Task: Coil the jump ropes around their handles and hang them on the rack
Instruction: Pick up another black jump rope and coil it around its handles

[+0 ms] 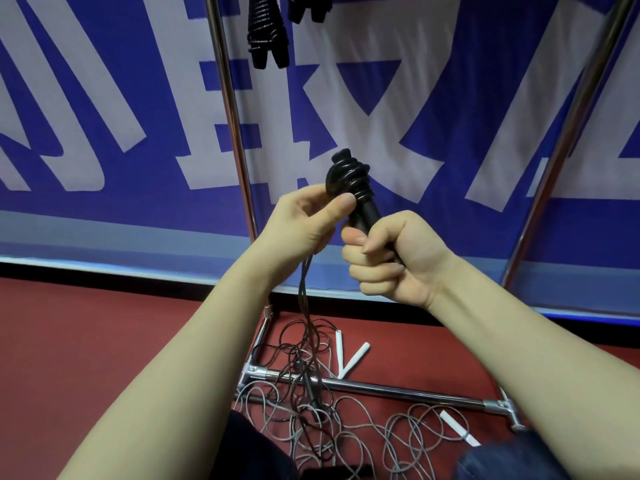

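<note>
Your right grip (391, 261) clenches the handles (365, 213); your left grip (304, 220) pinches the rope (302, 292), winding partly done. Two bundles (267, 32), seemingly, already hang; grey ropes (398, 434) await on the floor (104, 323).

Both bare forearms reach up and inward and meet near mid-frame. The left forearm (194, 341) comes in from 7 o'clock. On the left hand (304, 220) the fingers are curled and the thumb tip (341, 204) presses against the wound thin black jump-rope cord (346, 178); more cord drops from under the palm toward 6 o'clock. The right forearm (519, 358) enters from 4 o'clock. The right hand (391, 261), at 4 o'clock of the left, is fisted around the smooth black cylindrical handle (363, 216), its thumb laid across the forefinger.
</note>
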A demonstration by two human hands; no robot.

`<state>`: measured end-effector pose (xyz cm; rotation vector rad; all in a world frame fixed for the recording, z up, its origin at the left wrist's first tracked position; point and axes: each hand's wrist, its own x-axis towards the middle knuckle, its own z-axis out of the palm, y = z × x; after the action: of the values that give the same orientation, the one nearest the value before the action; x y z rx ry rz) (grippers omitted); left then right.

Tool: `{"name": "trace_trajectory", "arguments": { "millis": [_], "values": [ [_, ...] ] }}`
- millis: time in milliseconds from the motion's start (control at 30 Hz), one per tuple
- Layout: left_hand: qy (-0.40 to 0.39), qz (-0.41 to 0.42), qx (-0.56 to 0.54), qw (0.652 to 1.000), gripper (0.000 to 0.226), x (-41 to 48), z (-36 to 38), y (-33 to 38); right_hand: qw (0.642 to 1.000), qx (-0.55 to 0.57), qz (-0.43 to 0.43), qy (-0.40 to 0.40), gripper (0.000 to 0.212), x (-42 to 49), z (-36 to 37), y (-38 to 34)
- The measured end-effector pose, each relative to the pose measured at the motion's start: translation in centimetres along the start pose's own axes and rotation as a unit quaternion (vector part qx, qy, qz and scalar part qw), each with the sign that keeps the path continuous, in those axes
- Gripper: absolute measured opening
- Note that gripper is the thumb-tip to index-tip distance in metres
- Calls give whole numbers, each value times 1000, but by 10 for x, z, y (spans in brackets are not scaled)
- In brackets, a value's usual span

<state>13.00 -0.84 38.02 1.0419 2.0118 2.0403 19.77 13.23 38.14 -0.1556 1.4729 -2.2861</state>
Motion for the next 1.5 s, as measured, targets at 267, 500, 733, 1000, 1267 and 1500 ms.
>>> {"name": "trace_trajectory", "arguments": {
  "millis": [267,500,733,1000,1267,1500],
  "values": [
    [107,-44,-34,993,23,4,4,-2,955,-209,-53,206,14,9,-5,0],
    [273,-90,-21,958,42,4,26,-9,580,-675,-170,422,28,22,4,22],
    [159,-42,55,985,24,6,16,-3,564,-684,-187,422,25,26,-5,15],
    [24,-6,142,990,22,0,-2,-3,770,-451,-237,384,15,21,-13,9],
    [45,-9,124,991,28,7,-7,-2,838,-336,-238,357,39,19,-8,3],
    [55,-33,-14,998,26,9,2,0,935,-114,-197,272,26,13,-1,-5]
  ]
}}
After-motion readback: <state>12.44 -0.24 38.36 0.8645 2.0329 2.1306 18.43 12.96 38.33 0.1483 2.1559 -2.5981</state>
